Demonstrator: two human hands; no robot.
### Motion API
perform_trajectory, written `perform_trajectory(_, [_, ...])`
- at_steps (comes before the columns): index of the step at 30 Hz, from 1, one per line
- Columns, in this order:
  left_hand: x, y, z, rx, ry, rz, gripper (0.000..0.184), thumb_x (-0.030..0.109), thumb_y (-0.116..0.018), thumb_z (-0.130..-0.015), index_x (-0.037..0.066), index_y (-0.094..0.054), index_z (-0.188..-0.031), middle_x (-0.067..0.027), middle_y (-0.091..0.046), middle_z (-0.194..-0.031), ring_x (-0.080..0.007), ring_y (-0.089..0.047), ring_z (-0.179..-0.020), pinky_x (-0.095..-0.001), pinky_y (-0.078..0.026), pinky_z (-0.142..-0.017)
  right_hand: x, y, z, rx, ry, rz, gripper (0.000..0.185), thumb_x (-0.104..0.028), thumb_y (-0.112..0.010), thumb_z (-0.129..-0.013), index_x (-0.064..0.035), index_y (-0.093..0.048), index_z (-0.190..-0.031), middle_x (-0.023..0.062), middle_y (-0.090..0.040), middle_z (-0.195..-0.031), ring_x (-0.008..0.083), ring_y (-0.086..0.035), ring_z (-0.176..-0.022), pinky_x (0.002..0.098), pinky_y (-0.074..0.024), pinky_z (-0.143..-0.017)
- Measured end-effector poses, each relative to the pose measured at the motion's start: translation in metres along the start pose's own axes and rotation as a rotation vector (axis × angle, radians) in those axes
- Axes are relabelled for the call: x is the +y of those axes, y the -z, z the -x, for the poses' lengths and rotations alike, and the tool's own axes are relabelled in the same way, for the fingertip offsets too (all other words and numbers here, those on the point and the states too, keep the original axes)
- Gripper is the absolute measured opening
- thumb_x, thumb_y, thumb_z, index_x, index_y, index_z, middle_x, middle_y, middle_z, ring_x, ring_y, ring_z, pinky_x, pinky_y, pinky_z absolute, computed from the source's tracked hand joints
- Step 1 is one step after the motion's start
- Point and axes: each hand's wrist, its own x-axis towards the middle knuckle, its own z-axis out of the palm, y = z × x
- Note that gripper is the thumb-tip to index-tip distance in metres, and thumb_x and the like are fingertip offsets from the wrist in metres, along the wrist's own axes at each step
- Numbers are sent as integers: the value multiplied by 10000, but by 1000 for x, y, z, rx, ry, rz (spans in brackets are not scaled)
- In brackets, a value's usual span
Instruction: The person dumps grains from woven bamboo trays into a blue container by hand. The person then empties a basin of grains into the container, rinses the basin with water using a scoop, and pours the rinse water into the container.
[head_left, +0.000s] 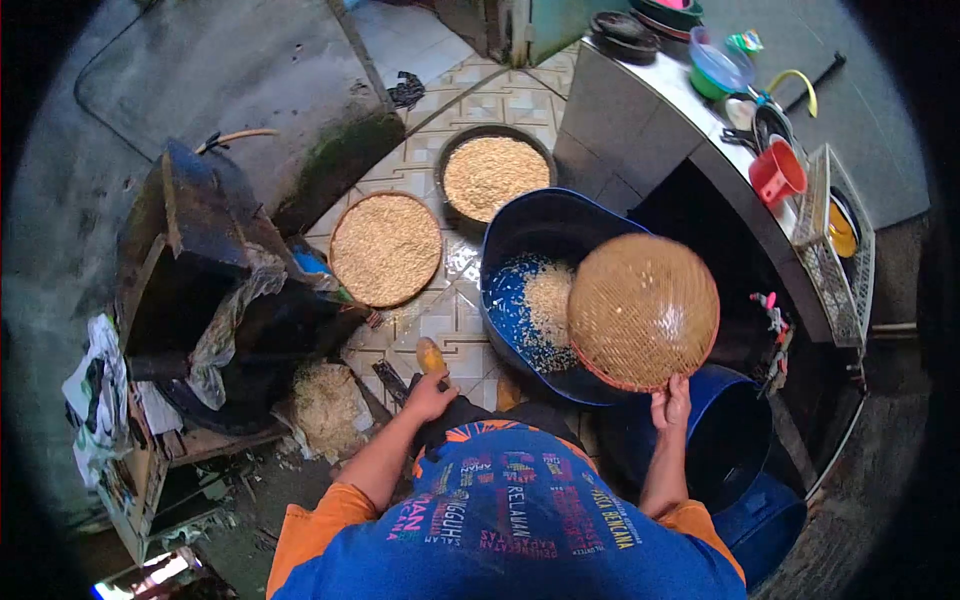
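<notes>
My right hand [672,402] grips the lower rim of a round woven basket [645,310], which is tilted over the right part of a large blue tub [500,330]. Its woven surface faces up, with a few pale bits stuck on it. Inside the tub, pale grains [548,303] lie in a heap and scattered on the blue bottom. My left hand [430,398] is low beside my left leg, near the yellow boot tip [430,355]; its fingers look curled, and whether they hold anything is unclear.
A round basket of grains [385,250] and a dark basin of grains [497,178] stand on the tiled floor ahead. Blue barrels [725,430] are at my right. The counter [690,90] holds bowls and a red dipper [777,172]. A sack of pale material [328,408] lies left.
</notes>
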Motion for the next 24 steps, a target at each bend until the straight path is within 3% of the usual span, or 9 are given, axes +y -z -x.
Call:
perform_trajectory(3, [-18,5,6,-14,13,61,606,390,-643,-821,22,-522,-1288,-228,-556,-1255,-353,-528,-1175,-384,-402,-1014,36,54,1,119,-90,31,337,-123,-530,-943,-97,-464,-1273,40,-574,-1204,187,-577,-1065,337,-500,-870])
perform_trajectory(8, [-59,13,24,2,266,175,607,386,-661,-806,16,-536,-1271,-218,-554,-1268,-335,-543,-1170,-389,-415,-1002,34,10,6,143,-137,-8,310,-68,-516,-933,-83,-482,-1241,33,-597,-1144,165,-594,-984,308,-526,-782])
perform_trajectory(9, [-67,14,27,8,271,184,607,386,-661,-806,16,-536,-1271,-218,-554,-1268,-335,-543,-1170,-389,-415,-1002,28,2,4,30,-143,-15,314,-83,-526,-932,-74,-474,-1241,40,-596,-1142,165,-594,-996,310,-523,-789])
perform_trajectory(13, [-87,33,36,5,387,187,614,389,-664,-805,21,-530,-1279,-211,-551,-1276,-330,-538,-1179,-382,-412,-1006,-6,-113,-8,-89,-84,267,371,-175,-601,-911,-63,-468,-1238,31,-595,-1128,142,-589,-980,289,-504,-786])
perform_trajectory(14, [-97,34,36,-12,427,193,616,391,-665,-806,22,-530,-1280,-211,-551,-1275,-331,-536,-1181,-379,-410,-1007,-12,-148,-14,-176,-22,335,443,-196,-620,-903,-50,-444,-1283,37,-593,-1140,149,-579,-1006,296,-474,-847])
perform_trajectory(17, [-147,26,25,12,441,257,617,392,-661,-814,16,-524,-1284,-210,-552,-1274,-326,-531,-1187,-380,-408,-1006,-21,-257,-22,-301,84,410,429,-159,-610,-904,-24,-456,-1281,34,-590,-1120,139,-563,-998,289,-434,-894])
perform_trajectory(20, [-185,29,19,44,525,419,593,384,-644,-833,18,-526,-1284,-199,-554,-1276,-319,-528,-1190,-381,-408,-1003,-9,-323,-36,-404,134,766,375,-99,-581,-905,-2,-486,-1254,24,-584,-1077,116,-544,-970,266,-413,-899])
perform_trajectory(23, [-259,12,2,9,517,517,574,373,-626,-851,24,-519,-1294,-187,-553,-1282,-313,-531,-1185,-378,-407,-1000,25,-394,-38,-573,193,976,243,-52,-559,-897,-6,-542,-1136,-1,-577,-1028,93,-512,-898,231,-403,-817])
perform_trajectory(24, [-257,24,4,4,514,524,574,373,-626,-851,24,-519,-1294,-187,-553,-1282,-313,-531,-1185,-378,-407,-1000,38,-414,-42,-555,236,1147,182,-52,-567,-892,-20,-562,-1072,15,-602,-923,95,-516,-814,237,-422,-753])
